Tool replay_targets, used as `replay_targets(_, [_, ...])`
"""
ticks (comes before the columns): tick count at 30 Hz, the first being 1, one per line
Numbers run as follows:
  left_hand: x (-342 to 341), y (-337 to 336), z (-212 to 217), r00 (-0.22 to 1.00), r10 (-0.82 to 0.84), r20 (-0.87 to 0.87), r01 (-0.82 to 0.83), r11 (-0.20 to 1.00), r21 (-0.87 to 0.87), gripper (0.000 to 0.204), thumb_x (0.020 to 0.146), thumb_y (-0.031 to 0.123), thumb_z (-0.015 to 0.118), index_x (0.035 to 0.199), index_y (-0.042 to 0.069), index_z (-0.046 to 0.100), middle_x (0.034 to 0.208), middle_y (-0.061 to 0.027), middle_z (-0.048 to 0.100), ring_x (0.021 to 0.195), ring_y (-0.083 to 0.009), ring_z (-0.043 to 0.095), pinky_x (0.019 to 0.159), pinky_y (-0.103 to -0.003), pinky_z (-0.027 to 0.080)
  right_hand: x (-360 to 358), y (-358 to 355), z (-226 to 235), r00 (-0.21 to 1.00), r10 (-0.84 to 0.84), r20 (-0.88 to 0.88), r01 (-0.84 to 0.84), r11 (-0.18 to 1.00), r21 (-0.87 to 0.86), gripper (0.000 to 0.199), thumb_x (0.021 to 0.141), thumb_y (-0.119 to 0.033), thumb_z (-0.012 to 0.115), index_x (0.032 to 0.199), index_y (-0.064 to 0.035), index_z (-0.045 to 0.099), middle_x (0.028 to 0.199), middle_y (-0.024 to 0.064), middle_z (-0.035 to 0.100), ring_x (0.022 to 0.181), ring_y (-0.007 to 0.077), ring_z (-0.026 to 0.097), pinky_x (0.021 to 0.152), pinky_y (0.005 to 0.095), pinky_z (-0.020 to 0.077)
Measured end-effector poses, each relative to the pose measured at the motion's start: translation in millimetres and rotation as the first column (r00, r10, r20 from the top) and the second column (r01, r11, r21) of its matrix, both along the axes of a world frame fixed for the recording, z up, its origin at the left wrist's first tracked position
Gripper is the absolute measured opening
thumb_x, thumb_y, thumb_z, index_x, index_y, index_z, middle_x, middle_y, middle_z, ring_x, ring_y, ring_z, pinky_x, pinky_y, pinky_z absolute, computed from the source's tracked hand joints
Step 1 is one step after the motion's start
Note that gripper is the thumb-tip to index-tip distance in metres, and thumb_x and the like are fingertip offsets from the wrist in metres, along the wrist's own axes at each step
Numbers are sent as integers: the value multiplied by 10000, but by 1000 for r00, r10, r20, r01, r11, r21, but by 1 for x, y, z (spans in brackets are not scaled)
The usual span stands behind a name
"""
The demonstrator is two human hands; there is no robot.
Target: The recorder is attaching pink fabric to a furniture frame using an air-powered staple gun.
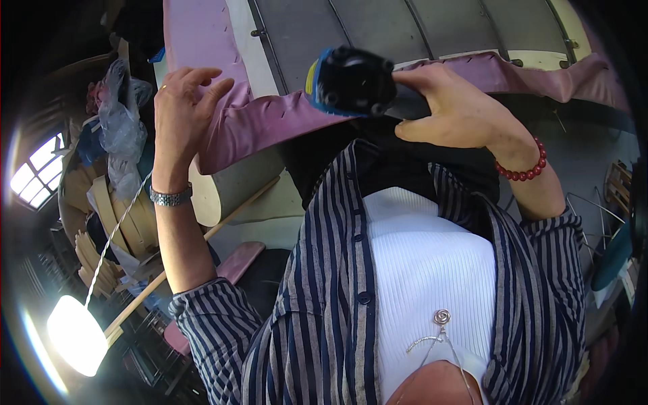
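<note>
My right hand (452,108) is wrapped round the handle of a black and blue staple gun (354,81) with a yellow edge. The tool hangs over the near edge of an upholstered frame. Pink fabric (270,120) is folded over that edge, and small dark staples show along it. At the left corner, my left hand (185,101) hovers over or rests lightly on the fabric, thumb apart from the bent fingers and nothing held in it. Grey webbing or backing panels (385,30) fill the frame, with dark cords between them. The nose of the tool is hidden.
A lit lamp (77,334) hangs at the lower left on a twisted cord. Clear plastic bags (121,128) and curved wooden parts (115,216) crowd the left side. A long wooden stick (152,287) slants past my left forearm. A wire rack (597,216) stands at the right.
</note>
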State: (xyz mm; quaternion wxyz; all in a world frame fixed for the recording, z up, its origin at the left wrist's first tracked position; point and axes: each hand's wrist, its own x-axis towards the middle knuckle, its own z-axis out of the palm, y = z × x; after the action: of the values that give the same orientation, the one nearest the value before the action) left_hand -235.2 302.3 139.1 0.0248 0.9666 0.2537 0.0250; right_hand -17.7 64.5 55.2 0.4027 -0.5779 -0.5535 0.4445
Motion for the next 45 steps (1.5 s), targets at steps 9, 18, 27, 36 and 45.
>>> replay_targets(9, [-9,-6,-3,934,-170,-315,143,984,-105,385,575,181,831,916,46,716,958,-84,637,1022,-292,566,966,-399,385,-20,8,-12,991,48,-129,-67,986,-152,537,680,-90,596,1205,16,620,747,191,636,673,287,653,698,347,516])
replay_targets(18, [2,0,-14,952,-203,-230,136,951,-276,188,641,155,810,758,42,715,716,-52,621,903,-249,584,880,-374,423,-32,16,-15,986,7,-164,-29,990,-137,537,671,-90,606,1192,40,622,731,201,624,682,291,645,697,346,511])
replay_targets(27, [-5,2,-44,998,-64,-16,60,978,-200,126,597,30,789,704,18,723,673,-72,616,807,-241,596,738,-354,493,-32,28,-15,951,74,-300,-129,978,-167,463,687,-113,616,1123,44,625,693,133,621,608,181,628,586,307,504])
replay_targets(36, [-5,-4,-51,992,-66,109,73,995,-67,74,596,18,714,669,26,717,690,-82,629,821,-250,615,749,-363,492,-50,50,-27,910,34,-412,-95,987,-127,450,689,-125,616,1104,50,631,700,116,611,575,164,597,561,303,495])
replay_targets(45, [-5,0,-49,996,-81,27,80,997,11,56,661,57,707,696,17,690,701,-86,624,832,-259,612,781,-392,468,-59,51,-31,929,-12,-371,-8,999,-53,403,692,-147,635,1045,48,631,766,140,629,719,180,617,700,320,505])
